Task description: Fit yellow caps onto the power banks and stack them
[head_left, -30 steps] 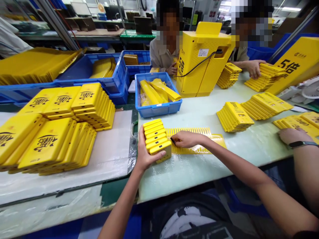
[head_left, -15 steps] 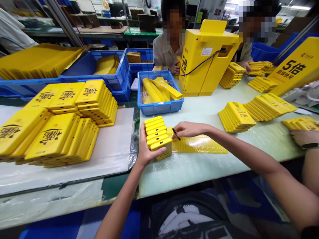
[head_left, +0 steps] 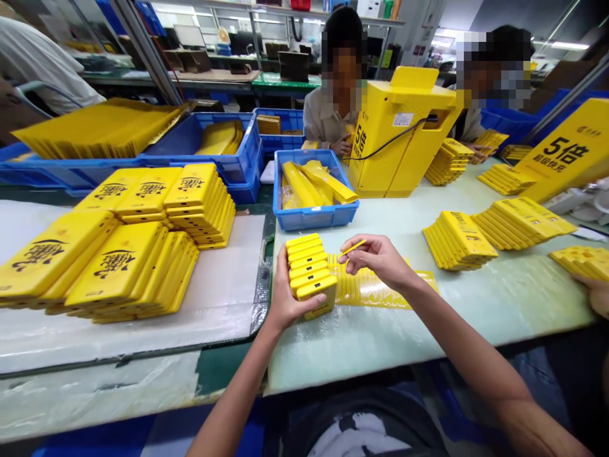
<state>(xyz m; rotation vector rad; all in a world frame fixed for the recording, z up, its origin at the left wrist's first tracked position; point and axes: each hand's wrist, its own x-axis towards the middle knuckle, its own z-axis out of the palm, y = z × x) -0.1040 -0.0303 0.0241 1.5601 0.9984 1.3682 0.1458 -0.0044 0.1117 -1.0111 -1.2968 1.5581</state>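
My left hand is wrapped round the near end of a short row of yellow power banks that leans on the pale green table. My right hand hovers just right of the row, its fingers pinched on a thin yellow strip lifted off a yellow sticker sheet that lies flat under the hand.
A blue bin of yellow sleeves stands behind the row. Large yellow power-bank stacks lie on plastic sheet at left. More stacks sit at right. A yellow charging cabinet and two seated people are across the table. Another person's hand rests at far right.
My right hand has lifted off the sticker sheet and now holds a peeled yellow strip. My left hand stays on the row. The view has shifted slightly.
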